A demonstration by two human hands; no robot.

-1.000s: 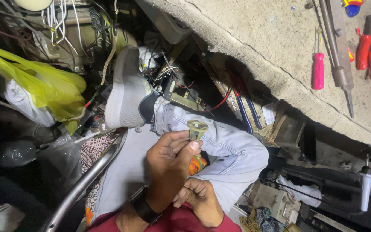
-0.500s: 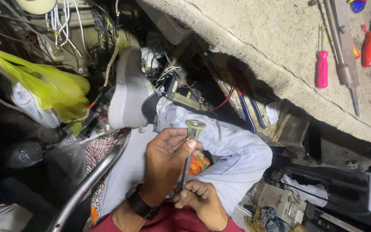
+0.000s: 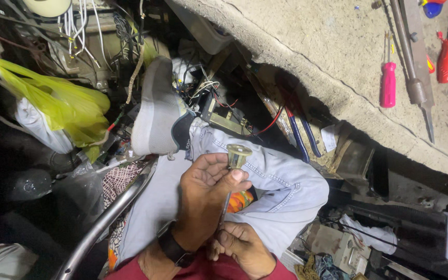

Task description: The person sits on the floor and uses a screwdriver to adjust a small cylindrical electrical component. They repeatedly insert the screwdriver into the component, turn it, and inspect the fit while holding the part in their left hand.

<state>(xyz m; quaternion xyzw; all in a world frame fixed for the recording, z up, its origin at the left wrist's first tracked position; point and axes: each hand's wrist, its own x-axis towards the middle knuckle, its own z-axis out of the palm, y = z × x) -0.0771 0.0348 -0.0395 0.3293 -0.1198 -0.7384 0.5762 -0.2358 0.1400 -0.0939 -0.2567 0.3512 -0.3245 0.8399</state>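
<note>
Nearest, right hand [image 3: 240, 248] curled tight around the lower end of a thin metal rod [image 3: 224, 211]. Just beyond, left hand [image 3: 206, 189] with thumb and fingers pinching a small clear plastic cap [image 3: 238, 154], round and cup-shaped, above the knee of pale jeans [image 3: 281, 192]. Farther right, pink screwdriver [image 3: 388, 84] on rough concrete ledge [image 3: 317, 57].

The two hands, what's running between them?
In the head view, a thin metal rod runs from the left hand down to the right hand. Its top carries a small clear funnel-shaped piece, pinched by the left thumb.
</note>
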